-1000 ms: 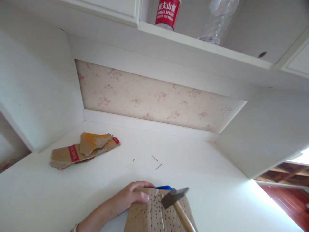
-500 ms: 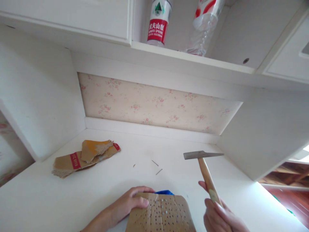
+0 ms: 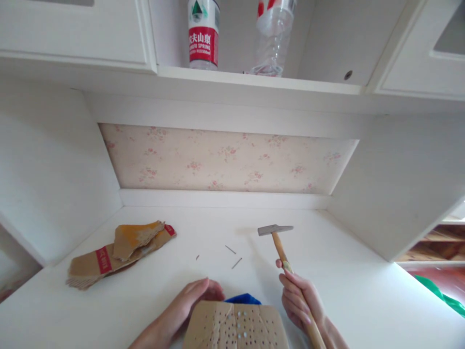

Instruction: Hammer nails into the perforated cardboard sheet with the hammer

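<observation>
My right hand (image 3: 303,298) is closed around the wooden handle of a hammer (image 3: 281,249), its metal head raised above the white surface. In front of me lies a piece of brown cardboard (image 3: 207,325) punched with rows of small holes. Several pale nail heads (image 3: 241,325) show in it. Something blue (image 3: 244,298) sticks out behind its far edge. At the cardboard's far left corner is my left hand (image 3: 192,295), its thumb off the top face and its fingers loosely curved, partly hidden behind the edge. Two loose nails (image 3: 230,249) lie farther off.
Torn cardboard pieces (image 3: 116,252) lie on the left of the white tabletop (image 3: 152,286). A tiny brown scrap (image 3: 197,257) is near the nails. Side panels close in both ends. Overhead, a shelf (image 3: 232,80) holds two plastic bottles (image 3: 203,43). Green material (image 3: 439,293) is at far right.
My left thumb has come off the cardboard's top, and the hand has shifted to its far left edge. The hammer has moved left, toward the cardboard. The camera view has turned slightly.
</observation>
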`<act>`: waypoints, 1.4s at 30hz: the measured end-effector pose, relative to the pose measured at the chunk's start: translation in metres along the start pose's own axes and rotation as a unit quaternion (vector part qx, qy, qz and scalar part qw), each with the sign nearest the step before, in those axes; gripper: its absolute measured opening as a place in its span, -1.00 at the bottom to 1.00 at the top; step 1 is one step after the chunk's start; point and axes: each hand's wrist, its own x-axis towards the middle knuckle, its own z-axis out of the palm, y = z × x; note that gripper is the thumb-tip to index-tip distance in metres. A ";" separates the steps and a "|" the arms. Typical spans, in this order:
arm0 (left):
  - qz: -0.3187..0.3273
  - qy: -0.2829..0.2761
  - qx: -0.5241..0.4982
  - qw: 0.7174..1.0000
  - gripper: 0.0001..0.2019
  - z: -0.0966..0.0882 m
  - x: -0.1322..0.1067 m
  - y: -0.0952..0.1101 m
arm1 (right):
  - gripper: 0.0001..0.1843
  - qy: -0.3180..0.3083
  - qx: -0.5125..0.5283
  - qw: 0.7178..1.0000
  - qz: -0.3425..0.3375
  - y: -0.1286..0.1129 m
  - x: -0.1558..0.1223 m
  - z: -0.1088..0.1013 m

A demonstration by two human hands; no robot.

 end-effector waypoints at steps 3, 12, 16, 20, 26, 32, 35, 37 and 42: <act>0.005 0.078 0.194 0.978 -0.36 -0.008 0.025 0.007 | -0.89 0.022 -0.011 0.999 0.026 0.002 0.002 0.000; 0.083 0.005 0.518 0.851 -0.51 0.009 0.091 0.045 | -0.79 0.075 -0.054 0.992 0.086 0.004 0.012 0.004; 0.097 -0.032 0.609 0.786 -0.53 0.029 0.112 0.052 | -0.76 0.080 -0.063 0.989 0.103 0.001 0.013 0.007; 0.101 -0.068 0.657 0.744 -0.58 0.039 0.127 0.053 | -0.76 0.087 -0.072 0.987 0.110 0.001 0.015 0.007; 0.087 -0.090 0.684 0.718 -0.72 0.044 0.132 0.056 | -0.69 0.090 -0.068 0.986 0.119 -0.001 0.017 0.009; 0.105 -0.006 0.667 0.737 -0.66 0.036 0.113 0.081 | -0.66 0.097 -0.060 0.986 0.118 -0.002 0.018 0.005; 0.114 0.044 0.643 0.756 -0.62 0.029 0.083 0.101 | -0.67 0.100 -0.054 0.987 0.110 -0.001 0.019 0.004; 0.123 0.056 0.625 0.769 -0.63 0.030 0.056 0.113 | -0.68 0.101 -0.052 0.988 0.107 -0.001 0.020 0.004; 0.218 0.029 0.461 0.860 -0.64 0.049 -0.002 0.118 | -0.69 0.095 -0.053 0.988 0.113 0.001 0.020 0.006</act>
